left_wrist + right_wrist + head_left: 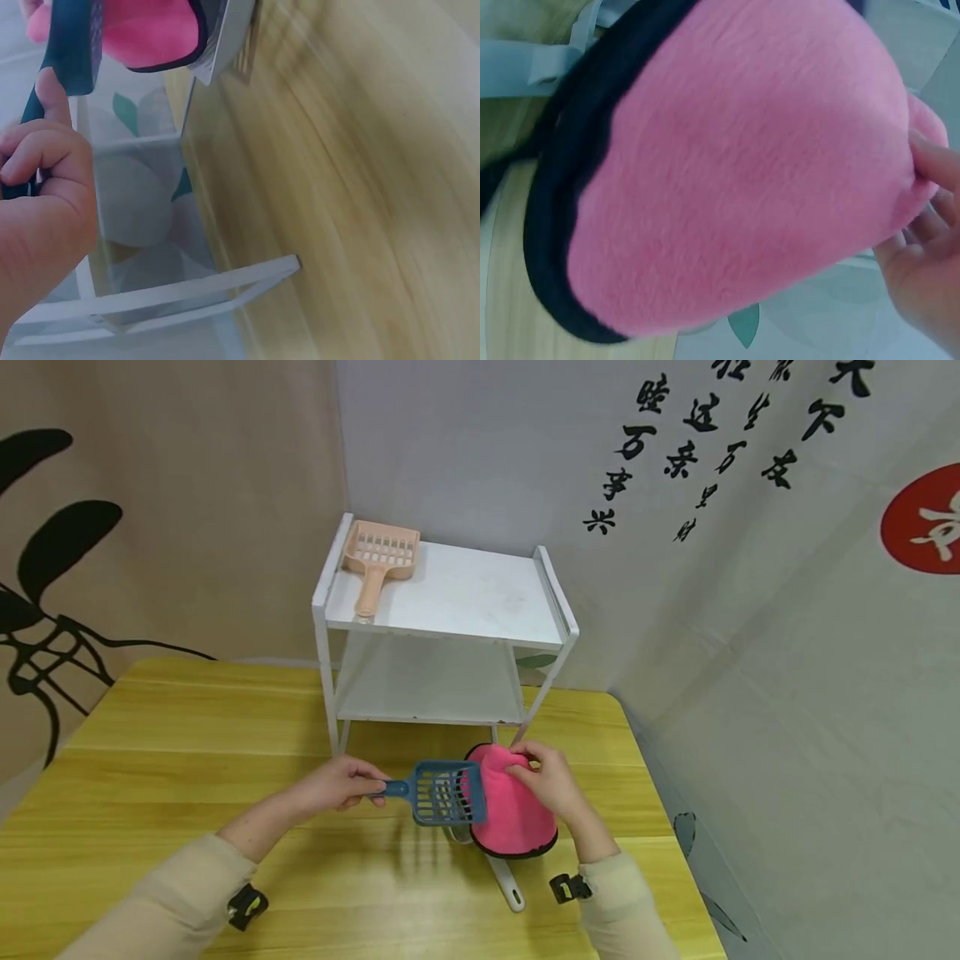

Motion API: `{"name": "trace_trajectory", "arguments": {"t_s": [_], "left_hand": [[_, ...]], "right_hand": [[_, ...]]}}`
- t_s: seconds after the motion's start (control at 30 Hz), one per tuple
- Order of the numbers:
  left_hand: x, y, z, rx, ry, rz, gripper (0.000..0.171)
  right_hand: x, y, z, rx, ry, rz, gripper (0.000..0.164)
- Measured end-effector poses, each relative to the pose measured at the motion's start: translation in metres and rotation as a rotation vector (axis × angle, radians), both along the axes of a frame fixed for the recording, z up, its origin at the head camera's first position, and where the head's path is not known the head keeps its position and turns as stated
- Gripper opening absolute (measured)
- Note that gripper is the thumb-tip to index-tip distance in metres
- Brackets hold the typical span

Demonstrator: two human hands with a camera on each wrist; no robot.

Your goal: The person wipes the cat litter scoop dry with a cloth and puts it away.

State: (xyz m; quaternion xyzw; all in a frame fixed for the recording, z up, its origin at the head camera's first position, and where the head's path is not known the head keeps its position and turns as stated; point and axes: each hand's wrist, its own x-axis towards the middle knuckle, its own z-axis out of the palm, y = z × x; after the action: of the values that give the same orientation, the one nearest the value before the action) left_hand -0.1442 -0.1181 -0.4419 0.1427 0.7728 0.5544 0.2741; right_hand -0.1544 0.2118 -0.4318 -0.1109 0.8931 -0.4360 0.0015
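Note:
In the head view my left hand [341, 785] pinches the handle of a blue slotted litter scoop [399, 788], held flat above the table and pointing right. In the left wrist view, the fingers curl round the scoop's handle. My right hand [553, 781] pinches the top of a pink plush cloth piece [517, 814] with a black edge, as the right wrist view also shows. The cloth piece hangs over a pale scoop on the table, whose white handle [507, 885] sticks out toward me. The blue scoop's head overlaps the cloth piece's left side.
A white two-level rack [480, 593] stands at the back of the wooden table [225, 760]. A beige litter scoop [371, 589] lies on its top shelf, at the left. Behind are curtain-like walls with black characters.

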Motion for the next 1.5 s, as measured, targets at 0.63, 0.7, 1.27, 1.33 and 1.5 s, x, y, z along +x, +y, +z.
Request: {"name": "trace_trajectory", "arguments": {"t_s": [0.63,0.7,1.27,1.33,1.5], "left_hand": [[0.002,0.002,-0.021,0.083,-0.338,0.090,0.041],[0.002,0.006,-0.022,0.096,-0.345,0.096,0.041],[-0.002,0.007,-0.016,0.204,-0.416,0.012,0.039],[-0.002,0.005,-0.016,0.216,-0.420,0.001,0.039],[-0.002,0.002,-0.014,0.230,-0.411,-0.027,0.039]], "right_hand": [[0.020,-0.049,-0.001,-0.043,0.164,-0.003,0.014],[0.023,-0.059,-0.004,0.013,0.186,0.006,0.014],[0.021,-0.068,-0.014,0.149,0.270,-0.186,0.016],[0.020,-0.065,-0.014,0.131,0.263,-0.214,0.016],[0.018,-0.059,-0.009,0.052,0.244,-0.287,0.020]]}}
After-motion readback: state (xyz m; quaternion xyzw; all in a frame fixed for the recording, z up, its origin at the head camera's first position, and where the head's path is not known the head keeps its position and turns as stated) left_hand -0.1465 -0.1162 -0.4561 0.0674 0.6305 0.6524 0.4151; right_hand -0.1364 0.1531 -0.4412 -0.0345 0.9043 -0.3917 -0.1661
